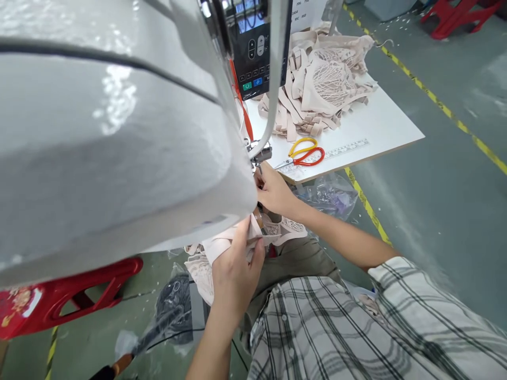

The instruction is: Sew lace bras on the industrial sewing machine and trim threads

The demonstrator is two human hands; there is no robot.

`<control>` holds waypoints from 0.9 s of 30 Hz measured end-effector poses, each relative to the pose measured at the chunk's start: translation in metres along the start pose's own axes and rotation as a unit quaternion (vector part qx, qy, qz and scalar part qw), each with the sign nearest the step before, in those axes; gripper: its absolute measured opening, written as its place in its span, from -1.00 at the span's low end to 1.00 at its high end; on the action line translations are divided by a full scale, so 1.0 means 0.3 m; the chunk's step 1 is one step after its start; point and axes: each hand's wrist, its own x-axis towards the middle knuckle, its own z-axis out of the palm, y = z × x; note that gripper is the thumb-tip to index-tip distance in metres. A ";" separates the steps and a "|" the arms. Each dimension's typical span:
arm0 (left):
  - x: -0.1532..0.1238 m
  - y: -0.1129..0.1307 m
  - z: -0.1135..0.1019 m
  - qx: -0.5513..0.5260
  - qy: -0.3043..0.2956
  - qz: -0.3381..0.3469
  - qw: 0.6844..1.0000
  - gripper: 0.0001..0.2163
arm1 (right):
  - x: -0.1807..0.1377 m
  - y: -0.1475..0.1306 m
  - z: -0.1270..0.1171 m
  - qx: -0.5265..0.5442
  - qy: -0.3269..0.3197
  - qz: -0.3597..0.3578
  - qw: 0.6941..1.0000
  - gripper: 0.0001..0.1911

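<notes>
My left hand [236, 264] pinches a beige lace garment piece [217, 245] between thumb and fingers, just below the white sewing machine [166, 174]. More of that lace fabric hangs down to the left and lies across my lap. My right hand [274, 190] is up at the needle area under the machine's metal presser parts [259, 153]. Its fingers are partly hidden behind the machine head, so what they hold, if anything, does not show.
A white table [380, 126] on the right carries a pile of beige lace garments [325, 79], red-and-yellow-handled scissors [304, 153] and a clear ruler [348, 149]. A control panel [257, 53] stands above. A red stool [95, 287] is at lower left, a plastic bag [336, 195] under the table.
</notes>
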 end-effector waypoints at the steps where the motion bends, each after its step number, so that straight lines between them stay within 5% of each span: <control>1: -0.002 -0.003 0.000 0.002 -0.004 -0.007 1.000 -0.58 | -0.011 0.000 -0.002 0.024 0.010 0.013 1.000 -0.63; 13: -0.053 -0.038 0.069 0.064 0.139 0.004 0.988 -0.21 | -0.179 -0.046 -0.024 0.161 -0.008 0.138 0.977 -0.56; 17: -0.112 0.022 0.129 0.048 0.151 0.089 0.983 -0.14 | -0.264 -0.091 -0.052 0.131 -0.067 0.141 0.979 -0.56; 21: -0.198 0.083 0.143 -0.005 0.075 0.193 0.978 -0.15 | -0.353 -0.116 -0.092 0.167 -0.058 0.202 0.963 -0.67; 24: -0.217 0.094 0.083 -0.099 0.019 0.186 0.977 -0.44 | -0.384 -0.124 -0.132 0.190 -0.023 0.214 0.958 -0.64; 27: -0.186 0.090 0.017 -0.077 0.094 0.232 0.965 -0.61 | -0.381 -0.145 -0.157 0.150 -0.221 0.149 0.952 -0.67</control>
